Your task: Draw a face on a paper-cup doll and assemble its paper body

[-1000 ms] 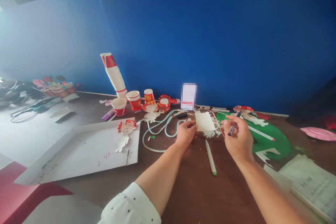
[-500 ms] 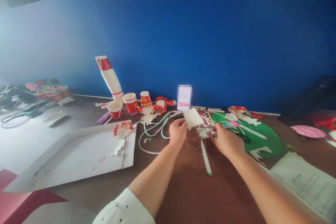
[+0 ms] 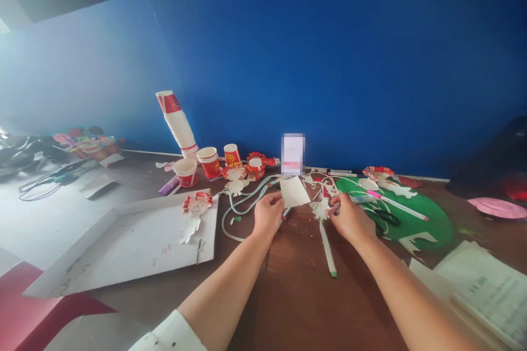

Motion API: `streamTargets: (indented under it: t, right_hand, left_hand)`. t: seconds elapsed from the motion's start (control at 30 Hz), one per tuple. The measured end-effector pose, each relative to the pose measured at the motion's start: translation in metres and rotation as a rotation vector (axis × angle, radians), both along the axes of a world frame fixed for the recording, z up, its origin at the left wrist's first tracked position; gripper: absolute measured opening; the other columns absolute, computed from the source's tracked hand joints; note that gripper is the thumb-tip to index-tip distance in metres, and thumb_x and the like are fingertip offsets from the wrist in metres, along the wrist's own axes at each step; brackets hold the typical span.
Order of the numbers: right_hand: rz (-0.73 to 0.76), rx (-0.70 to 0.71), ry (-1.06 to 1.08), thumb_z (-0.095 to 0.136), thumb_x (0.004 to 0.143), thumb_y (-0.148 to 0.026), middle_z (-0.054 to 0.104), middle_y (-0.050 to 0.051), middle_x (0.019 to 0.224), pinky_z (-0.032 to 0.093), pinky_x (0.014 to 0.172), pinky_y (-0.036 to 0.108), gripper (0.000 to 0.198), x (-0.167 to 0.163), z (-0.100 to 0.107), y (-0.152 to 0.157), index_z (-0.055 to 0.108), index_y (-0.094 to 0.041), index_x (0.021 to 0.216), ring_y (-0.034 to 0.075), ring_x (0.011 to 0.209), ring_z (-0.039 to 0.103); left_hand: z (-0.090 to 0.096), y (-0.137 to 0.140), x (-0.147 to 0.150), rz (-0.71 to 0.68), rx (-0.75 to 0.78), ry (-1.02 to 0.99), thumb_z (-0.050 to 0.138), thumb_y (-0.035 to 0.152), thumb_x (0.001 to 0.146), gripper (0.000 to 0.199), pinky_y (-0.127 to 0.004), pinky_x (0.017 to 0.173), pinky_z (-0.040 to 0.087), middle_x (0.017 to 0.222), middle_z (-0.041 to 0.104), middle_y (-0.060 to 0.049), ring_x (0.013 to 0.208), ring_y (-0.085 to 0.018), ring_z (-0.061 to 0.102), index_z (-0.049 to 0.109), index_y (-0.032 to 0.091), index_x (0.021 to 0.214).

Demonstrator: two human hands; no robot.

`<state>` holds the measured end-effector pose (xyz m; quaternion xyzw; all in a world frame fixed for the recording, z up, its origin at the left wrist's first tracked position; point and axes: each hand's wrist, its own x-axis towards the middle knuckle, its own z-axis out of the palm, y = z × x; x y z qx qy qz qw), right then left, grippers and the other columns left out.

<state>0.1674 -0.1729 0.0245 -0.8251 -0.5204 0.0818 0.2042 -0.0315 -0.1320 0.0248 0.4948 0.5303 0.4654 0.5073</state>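
Observation:
My left hand (image 3: 268, 213) pinches a cream square of paper (image 3: 295, 192) by its left edge, holding it above the table. My right hand (image 3: 352, 218) has its thumb and fingers closed at the edge of a small white paper cutout (image 3: 320, 210). Under that cutout, a white marker with a green end (image 3: 328, 252) lies on the table. Red paper scraps (image 3: 328, 191) and a pale blue cord (image 3: 247, 205) lie around my hands. Black-handled scissors (image 3: 385, 216) rest beyond the right hand.
On the left is a white cardboard tray (image 3: 123, 252) with a paper doll (image 3: 196, 207). Red paper cups (image 3: 185, 173) and a leaning cup stack (image 3: 179, 126) stand behind. Green paper (image 3: 428, 214) and a notebook (image 3: 486, 290) lie right. A blue partition (image 3: 313, 55) rises behind.
The left hand and its cream paper have moved slightly left and nearer, away from the right hand. The right hand stays beside the white cutout. The whole view has shifted a little.

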Motion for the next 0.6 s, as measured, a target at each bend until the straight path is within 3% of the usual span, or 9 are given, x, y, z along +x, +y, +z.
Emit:
streamTargets:
  t: [0.07, 0.13, 0.27, 0.33, 0.4, 0.6]
  right_hand:
    - [0.000, 0.030, 0.013, 0.053, 0.082, -0.035, 0.071, 0.006, 0.095, 0.047, 0.065, 0.035, 0.020, 0.002, -0.001, 0.000, 0.057, -0.026, 0.100, 0.026, 0.082, 0.068]
    - [-0.009, 0.160, 0.076, 0.054, 0.082, -0.038, 0.071, 0.006, 0.092, 0.048, 0.067, 0.034, 0.023, 0.006, -0.002, -0.001, 0.057, -0.024, 0.101, 0.023, 0.079, 0.067]
    - [-0.047, 0.510, 0.528, 0.067, 0.074, -0.049, 0.067, 0.002, 0.079, 0.045, 0.052, 0.028, 0.039, 0.014, 0.003, -0.009, 0.058, -0.022, 0.101, 0.016, 0.058, 0.060]
    - [-0.035, 0.513, 0.711, 0.070, 0.072, -0.053, 0.063, -0.001, 0.069, 0.039, 0.042, 0.025, 0.045, 0.013, 0.007, -0.021, 0.058, -0.022, 0.102, 0.015, 0.050, 0.056]
    - [0.009, 0.468, 0.762, 0.073, 0.070, -0.053, 0.061, -0.002, 0.063, 0.037, 0.040, 0.023, 0.045, 0.008, 0.011, -0.035, 0.060, -0.022, 0.100, 0.015, 0.050, 0.057]
    - [0.189, 0.329, 0.739, 0.072, 0.073, -0.046, 0.067, 0.000, 0.073, 0.051, 0.049, 0.027, 0.033, -0.019, 0.013, -0.076, 0.062, -0.021, 0.092, 0.013, 0.048, 0.060]
  left_hand:
    - [-0.001, -0.002, -0.001, 0.013, -0.022, -0.011, 0.061, 0.016, 0.076, 0.026, -0.019, 0.045, 0.043, 0.059, 0.059, 0.002, 0.044, -0.008, 0.050, 0.072, 0.011, 0.098]
    - [-0.001, -0.003, -0.002, 0.002, -0.031, -0.007, 0.062, 0.016, 0.075, 0.024, -0.019, 0.046, 0.045, 0.061, 0.060, 0.001, 0.045, -0.008, 0.051, 0.072, 0.011, 0.096]
    - [-0.005, -0.009, -0.005, -0.106, -0.062, 0.074, 0.062, 0.017, 0.075, 0.021, -0.021, 0.047, 0.047, 0.063, 0.063, -0.001, 0.046, -0.010, 0.057, 0.072, 0.012, 0.092]
    - [-0.008, -0.016, -0.010, -0.181, -0.093, 0.151, 0.063, 0.017, 0.073, 0.023, -0.021, 0.047, 0.047, 0.063, 0.064, -0.002, 0.048, -0.012, 0.059, 0.071, 0.013, 0.093]
    - [-0.011, -0.027, -0.015, -0.264, -0.140, 0.228, 0.062, 0.016, 0.071, 0.023, -0.021, 0.046, 0.047, 0.060, 0.064, -0.001, 0.048, -0.013, 0.060, 0.071, 0.013, 0.091]
    - [-0.008, -0.063, -0.026, -0.398, -0.182, 0.367, 0.060, 0.016, 0.071, 0.030, -0.023, 0.044, 0.044, 0.061, 0.064, -0.002, 0.049, -0.017, 0.061, 0.068, 0.014, 0.099]
